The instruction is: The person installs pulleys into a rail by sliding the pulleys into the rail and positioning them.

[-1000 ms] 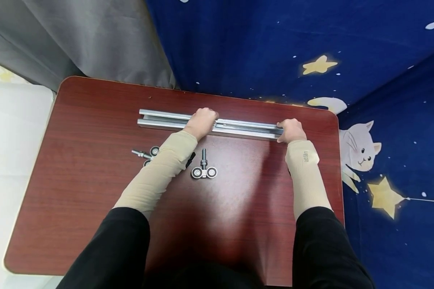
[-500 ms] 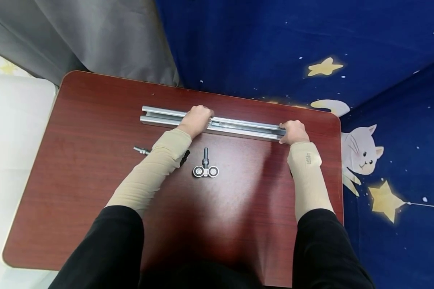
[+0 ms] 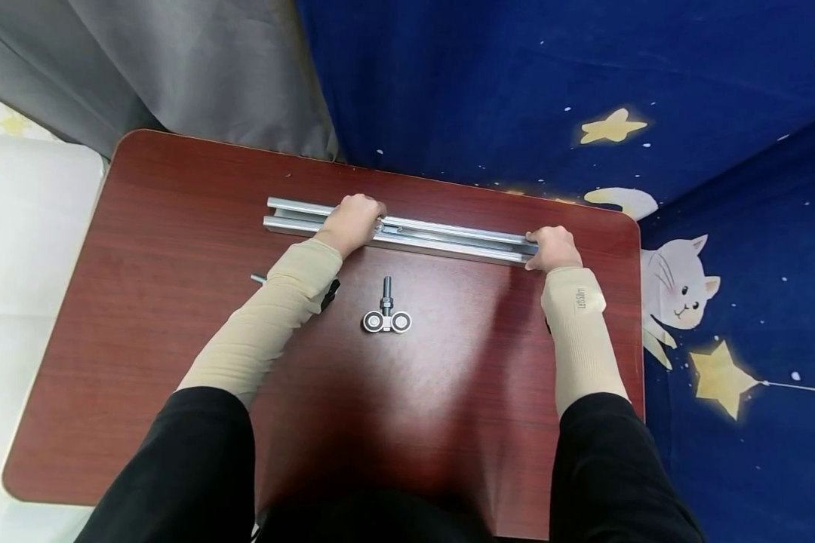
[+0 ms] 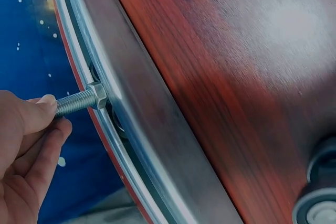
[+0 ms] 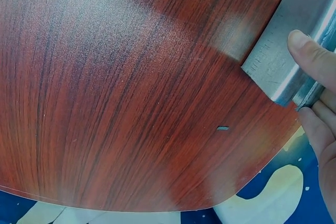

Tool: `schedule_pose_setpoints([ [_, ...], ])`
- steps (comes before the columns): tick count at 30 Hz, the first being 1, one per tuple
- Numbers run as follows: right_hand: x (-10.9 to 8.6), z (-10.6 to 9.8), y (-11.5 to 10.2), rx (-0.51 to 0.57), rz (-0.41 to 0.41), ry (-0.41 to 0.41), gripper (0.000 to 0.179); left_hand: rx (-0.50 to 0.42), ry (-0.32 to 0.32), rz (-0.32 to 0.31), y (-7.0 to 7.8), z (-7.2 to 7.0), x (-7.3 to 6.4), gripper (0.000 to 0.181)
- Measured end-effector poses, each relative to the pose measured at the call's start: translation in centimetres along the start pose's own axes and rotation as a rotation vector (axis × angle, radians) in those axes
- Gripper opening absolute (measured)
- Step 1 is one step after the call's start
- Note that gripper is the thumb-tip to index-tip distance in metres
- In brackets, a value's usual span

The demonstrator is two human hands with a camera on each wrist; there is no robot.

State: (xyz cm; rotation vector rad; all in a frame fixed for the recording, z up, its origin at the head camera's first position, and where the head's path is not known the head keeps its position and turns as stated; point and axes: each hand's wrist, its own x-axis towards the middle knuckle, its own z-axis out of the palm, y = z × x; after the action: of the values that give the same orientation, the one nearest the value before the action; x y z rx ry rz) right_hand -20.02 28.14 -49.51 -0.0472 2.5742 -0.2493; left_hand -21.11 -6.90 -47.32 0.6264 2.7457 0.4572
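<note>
Far left, the grey curtain point(image 3: 197, 75) hangs behind the red-brown table point(image 3: 143, 339), and here's a bolt tip point(image 3: 258, 278) peeking out beside the left forearm point(image 3: 261, 324); whatever it belongs to is covered by the arm. On to the metal rail point(image 3: 448, 235), lying lengthwise near the table's back edge, slot facing up, so the channel is reachable from above. And there's the left hand point(image 3: 353, 222), over the rail, left of its middle! The left wrist view gives the detail: thumb and fingers close together, pinching a threaded bolt point(image 4: 76, 102) by its free end. Its nut point(image 4: 96, 96) sits right at the slot, with rounded edges showing inside the channel, probably wheels. That end looks the natural handle, the only part standing clear of the metal.

Nearer the person, apart from the rail, a loose roller hanger point(image 3: 387, 305) lies on the table, two wheels toward the body, bolt pointing to the rail, within easy reach.

Out to the right end, the right hand point(image 3: 553, 247) grips the rail, thumb against the near wall, fingers across at the other side, presumably to steady it. Beyond, the blue curtain point(image 3: 754, 151) closes off the scene.
</note>
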Motion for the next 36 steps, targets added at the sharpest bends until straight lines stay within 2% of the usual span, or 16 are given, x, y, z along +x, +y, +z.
schedule_pose_setpoints([
  [12,0.2,0.1,0.2,0.012,0.011,-0.012,0.067,0.018,0.023,0.002,-2.2,-0.6,-1.2,0.018],
  [19,0.2,0.3,0.1,0.001,0.0,0.009,0.067,0.022,0.045,0.021,-3.1,-1.2,-1.9,0.015],
  [31,0.3,0.3,0.1,-0.004,0.005,0.01,0.068,0.012,0.074,0.032,-4.8,-1.4,-2.7,0.015],
  [36,0.2,0.3,0.2,-0.011,0.0,0.022,0.069,-0.002,0.068,0.018,-5.4,-1.6,-2.9,0.015],
])
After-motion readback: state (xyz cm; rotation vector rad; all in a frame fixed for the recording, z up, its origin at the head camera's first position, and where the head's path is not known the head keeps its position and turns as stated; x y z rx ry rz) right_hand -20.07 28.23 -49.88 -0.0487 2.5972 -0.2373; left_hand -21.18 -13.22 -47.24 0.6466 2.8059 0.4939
